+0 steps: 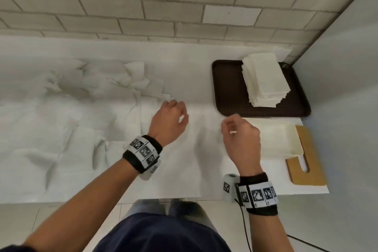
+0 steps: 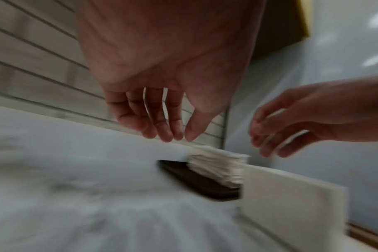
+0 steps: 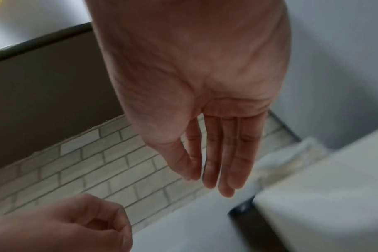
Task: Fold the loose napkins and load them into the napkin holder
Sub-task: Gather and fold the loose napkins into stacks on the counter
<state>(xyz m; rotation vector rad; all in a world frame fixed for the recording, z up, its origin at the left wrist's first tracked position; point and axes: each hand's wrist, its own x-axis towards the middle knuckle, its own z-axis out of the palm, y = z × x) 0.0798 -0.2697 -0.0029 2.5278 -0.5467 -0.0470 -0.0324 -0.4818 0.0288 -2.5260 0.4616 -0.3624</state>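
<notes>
Loose white napkins [image 1: 81,88] lie crumpled across the left half of the white table. A stack of folded napkins [image 1: 266,80] [image 2: 218,163] sits on a dark brown tray [image 1: 227,88] [image 2: 194,182] at the back right. In front of the tray lies a cream box, the napkin holder [image 1: 276,139] [image 2: 291,196] [image 3: 334,187]. My left hand [image 1: 180,112] [image 2: 168,131] [image 3: 97,221] hovers over the table beside the heap, fingers loosely curled, holding nothing. My right hand [image 1: 235,127] [image 2: 270,136] [image 3: 214,179] hovers left of the holder, fingers relaxed and empty.
A wooden board [image 1: 311,159] with a slot lies under the holder near the table's right edge. A tiled wall [image 1: 143,6] runs along the back and a plain grey wall [image 1: 347,67] closes the right side. The table's front edge [image 1: 163,198] is close to my body.
</notes>
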